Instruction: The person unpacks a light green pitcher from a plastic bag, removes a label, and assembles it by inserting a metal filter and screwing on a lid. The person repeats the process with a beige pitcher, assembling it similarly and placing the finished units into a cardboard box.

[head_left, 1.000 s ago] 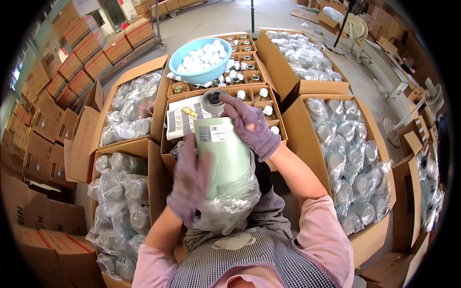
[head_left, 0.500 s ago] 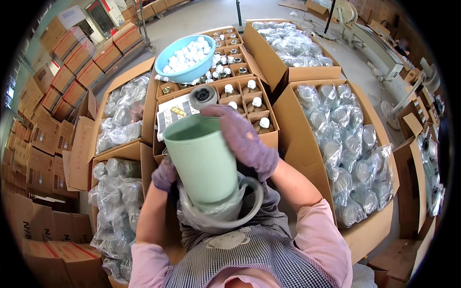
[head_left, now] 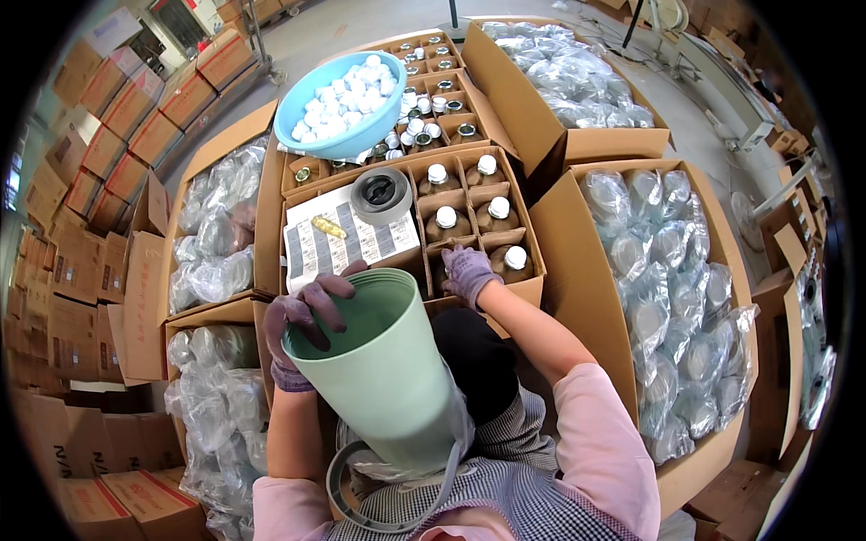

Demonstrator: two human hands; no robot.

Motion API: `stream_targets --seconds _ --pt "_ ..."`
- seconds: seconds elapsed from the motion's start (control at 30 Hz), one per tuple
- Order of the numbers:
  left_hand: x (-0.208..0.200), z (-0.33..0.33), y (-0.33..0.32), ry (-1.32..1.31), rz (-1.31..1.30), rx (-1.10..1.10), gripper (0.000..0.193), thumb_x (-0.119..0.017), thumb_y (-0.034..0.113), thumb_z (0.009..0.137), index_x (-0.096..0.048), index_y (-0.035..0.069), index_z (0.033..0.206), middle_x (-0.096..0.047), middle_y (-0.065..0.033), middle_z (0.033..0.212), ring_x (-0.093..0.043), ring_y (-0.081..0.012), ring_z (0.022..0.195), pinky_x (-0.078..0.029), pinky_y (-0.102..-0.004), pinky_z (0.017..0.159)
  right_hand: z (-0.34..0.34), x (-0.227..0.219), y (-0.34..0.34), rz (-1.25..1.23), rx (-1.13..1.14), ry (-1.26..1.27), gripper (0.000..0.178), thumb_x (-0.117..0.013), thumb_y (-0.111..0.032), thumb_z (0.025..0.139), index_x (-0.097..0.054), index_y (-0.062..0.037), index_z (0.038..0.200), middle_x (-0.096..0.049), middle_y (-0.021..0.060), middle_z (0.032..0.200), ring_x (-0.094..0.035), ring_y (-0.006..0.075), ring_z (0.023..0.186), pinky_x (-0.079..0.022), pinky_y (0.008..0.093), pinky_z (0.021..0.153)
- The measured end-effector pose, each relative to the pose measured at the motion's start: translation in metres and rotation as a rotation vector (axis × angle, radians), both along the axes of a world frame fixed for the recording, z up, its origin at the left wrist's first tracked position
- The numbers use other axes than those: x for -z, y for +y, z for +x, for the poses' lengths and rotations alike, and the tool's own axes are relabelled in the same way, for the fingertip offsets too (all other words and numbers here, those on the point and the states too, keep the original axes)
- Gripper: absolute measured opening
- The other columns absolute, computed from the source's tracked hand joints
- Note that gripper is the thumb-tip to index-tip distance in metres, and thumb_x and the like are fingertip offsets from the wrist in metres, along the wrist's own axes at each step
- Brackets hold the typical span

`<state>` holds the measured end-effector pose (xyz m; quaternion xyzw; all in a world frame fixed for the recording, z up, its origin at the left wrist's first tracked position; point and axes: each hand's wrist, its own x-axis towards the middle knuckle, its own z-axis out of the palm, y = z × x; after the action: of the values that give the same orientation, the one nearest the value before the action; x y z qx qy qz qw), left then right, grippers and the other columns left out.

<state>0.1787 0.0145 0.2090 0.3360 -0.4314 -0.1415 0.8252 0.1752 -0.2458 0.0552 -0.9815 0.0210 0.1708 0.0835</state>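
Observation:
A pale green plastic cylinder [head_left: 388,379] with an open top and threaded inner rim leans toward my left. A grey loop handle [head_left: 338,487] hangs at its lower end, and clear plastic film bunches around its base. My left hand [head_left: 307,320], in a purple glove, grips the rim with its fingers over the edge. My right hand [head_left: 469,273], gloved alike, has bent fingers in a near compartment of the divided carton [head_left: 519,293]; what they hold, if anything, is hidden. Beside it stand brownish round-shouldered bottles [head_left: 501,219] with white caps.
A grey tape roll [head_left: 382,194] and a small yellow item [head_left: 329,226] lie on a printed sheet [head_left: 307,257]. Behind is a blue basin [head_left: 287,117] of white caps. Open cartons of film-wrapped pieces flank me, left [head_left: 216,388] and right [head_left: 654,316].
My right hand has left the cylinder's rim and reached forward into the carton. My left hand has come up onto the rim. The cylinder has tilted, its handle swinging to the left side.

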Motion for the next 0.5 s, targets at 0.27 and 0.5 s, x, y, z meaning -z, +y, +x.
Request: stream_targets --seconds 0.27,0.5 --pt "0.016 0.05 -0.013 -0.688 0.892 -0.353 0.051 -0.034 0.047 0.104 -0.056 0.007 0.128 -0.06 -0.0154 0.125 -0.055 -0.0335 0.121 -0.038 -0.0539 0.111 -0.003 -0.148 -0.023 0.229 -0.06 -0.697 0.041 -0.067 -0.039 0.083 -0.059 -0.0077 0.108 -0.067 0.0092 0.089 -0.069 0.0265 0.088 -0.055 0.0392 0.077" --pt "-0.013 0.053 -0.079 0.386 0.292 0.272 0.06 -0.043 0.054 0.099 -0.051 0.008 0.136 -0.058 -0.0155 0.13 -0.057 -0.0312 0.12 -0.044 -0.0494 0.107 -0.016 -0.281 0.023 0.395 -0.56 -0.976 0.054 -0.08 -0.028 0.073 -0.062 -0.0093 0.12 -0.066 0.0084 0.102 -0.066 0.0305 0.089 -0.055 0.0374 0.081"
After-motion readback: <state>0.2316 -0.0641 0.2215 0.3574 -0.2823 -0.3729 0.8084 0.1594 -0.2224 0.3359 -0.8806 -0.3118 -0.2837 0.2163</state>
